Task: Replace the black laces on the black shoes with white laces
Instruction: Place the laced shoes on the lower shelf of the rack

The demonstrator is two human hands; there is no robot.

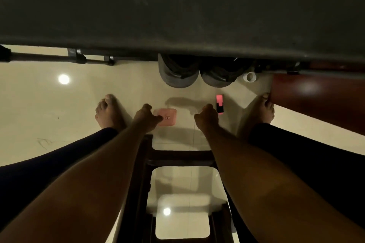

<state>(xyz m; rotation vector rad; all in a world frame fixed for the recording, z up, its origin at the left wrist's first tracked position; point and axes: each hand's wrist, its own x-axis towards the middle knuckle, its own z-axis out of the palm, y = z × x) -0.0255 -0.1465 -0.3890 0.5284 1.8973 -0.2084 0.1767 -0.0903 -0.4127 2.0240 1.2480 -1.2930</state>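
Observation:
Two black shoes with grey soles stand side by side on the floor, half hidden under the dark table edge: the left shoe (178, 74) and the right shoe (217, 77). Their laces cannot be made out in the shadow. Both my arms reach down between my knees. My left hand (146, 117) hangs over a small pink case (168, 118), fingers loosely curled, holding nothing. My right hand (207, 117) hangs a short way before the right shoe, also loosely curled and holding nothing. No white laces are visible.
A dark tabletop (177, 16) fills the upper half of the view. A pink and black object (219, 104) lies next to my right hand, and a white roll (249, 77) beside the right shoe. My bare feet flank the hands. A dark wooden stool frame (177, 157) is below me.

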